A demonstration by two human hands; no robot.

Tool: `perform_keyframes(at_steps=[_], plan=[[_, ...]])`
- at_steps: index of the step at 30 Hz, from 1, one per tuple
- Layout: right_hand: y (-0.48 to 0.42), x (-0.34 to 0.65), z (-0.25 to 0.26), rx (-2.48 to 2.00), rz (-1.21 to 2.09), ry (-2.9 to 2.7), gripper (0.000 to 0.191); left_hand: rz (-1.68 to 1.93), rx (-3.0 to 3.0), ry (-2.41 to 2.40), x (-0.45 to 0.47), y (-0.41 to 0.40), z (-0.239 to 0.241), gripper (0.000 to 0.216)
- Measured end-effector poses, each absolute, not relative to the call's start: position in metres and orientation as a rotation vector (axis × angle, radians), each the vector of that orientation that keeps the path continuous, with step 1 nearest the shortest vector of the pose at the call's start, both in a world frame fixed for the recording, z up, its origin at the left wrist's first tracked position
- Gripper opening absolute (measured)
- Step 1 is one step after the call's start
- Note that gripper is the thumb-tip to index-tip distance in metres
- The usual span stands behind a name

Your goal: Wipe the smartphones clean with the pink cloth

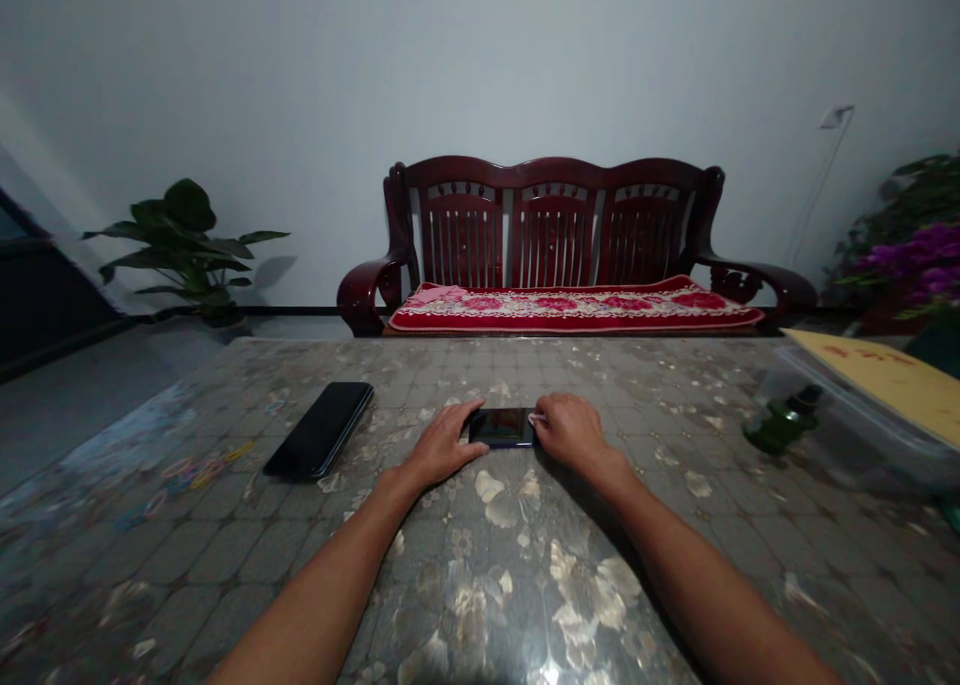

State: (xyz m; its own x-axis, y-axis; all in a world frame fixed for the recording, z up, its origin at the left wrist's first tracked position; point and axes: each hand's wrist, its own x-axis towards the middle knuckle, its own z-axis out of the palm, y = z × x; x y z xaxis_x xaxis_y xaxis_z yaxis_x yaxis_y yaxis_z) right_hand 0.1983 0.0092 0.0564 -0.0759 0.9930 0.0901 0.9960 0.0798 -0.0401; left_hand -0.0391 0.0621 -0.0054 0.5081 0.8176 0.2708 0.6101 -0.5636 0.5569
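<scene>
A small smartphone (501,427) with a dark, glossy screen lies flat on the patterned table, its long side running left to right. Around its left end my left hand (444,445) is closed, thumb along the near edge and fingers at the far edge. My right hand (571,427) is curled at the phone's right end, with a small white piece (535,419) pinched at the fingertips over the screen. What that piece is, I cannot make out. Farther left lies a larger black phone (322,430), apart from both hands.
Several coloured rubber bands (202,470) are scattered at the left of the table (480,565). On the right stand a green bottle (781,421) and a clear plastic box (862,445) with a yellow paper (885,365) on top. A wooden bench (555,225) is beyond the table.
</scene>
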Motion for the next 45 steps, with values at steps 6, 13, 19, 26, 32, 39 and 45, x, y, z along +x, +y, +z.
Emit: perform_keyframes(at_steps=[6, 13, 19, 26, 32, 39, 45], plan=[[0.005, 0.191, 0.058, -2.008, 0.012, -2.281, 0.026, 0.739, 2.360, 1.186, -0.039, 0.063, -0.007, 0.068], [0.009, 0.196, 0.050, -2.020, -0.046, -2.229, 0.026, 0.722, 2.383, 1.191, -0.038, 0.060, -0.004, 0.067], [0.010, 0.197, 0.048, -2.000, -0.028, -2.225, 0.025, 0.734, 2.380, 1.180, -0.038, 0.060, -0.002, 0.066], [0.014, 0.198, 0.047, -2.017, -0.036, -2.221, 0.025, 0.705, 2.382, 1.199, -0.037, 0.059, 0.000, 0.067], [0.013, 0.198, 0.044, -1.996, -0.055, -2.184, 0.024, 0.721, 2.394, 1.187, -0.037, 0.058, 0.001, 0.066], [0.011, 0.198, 0.045, -1.973, -0.038, -2.184, 0.024, 0.707, 2.388, 1.204, -0.037, 0.060, -0.001, 0.066], [0.016, 0.208, 0.044, -2.017, -0.068, -2.143, 0.025, 0.696, 2.390, 1.215, -0.036, 0.060, 0.000, 0.066]])
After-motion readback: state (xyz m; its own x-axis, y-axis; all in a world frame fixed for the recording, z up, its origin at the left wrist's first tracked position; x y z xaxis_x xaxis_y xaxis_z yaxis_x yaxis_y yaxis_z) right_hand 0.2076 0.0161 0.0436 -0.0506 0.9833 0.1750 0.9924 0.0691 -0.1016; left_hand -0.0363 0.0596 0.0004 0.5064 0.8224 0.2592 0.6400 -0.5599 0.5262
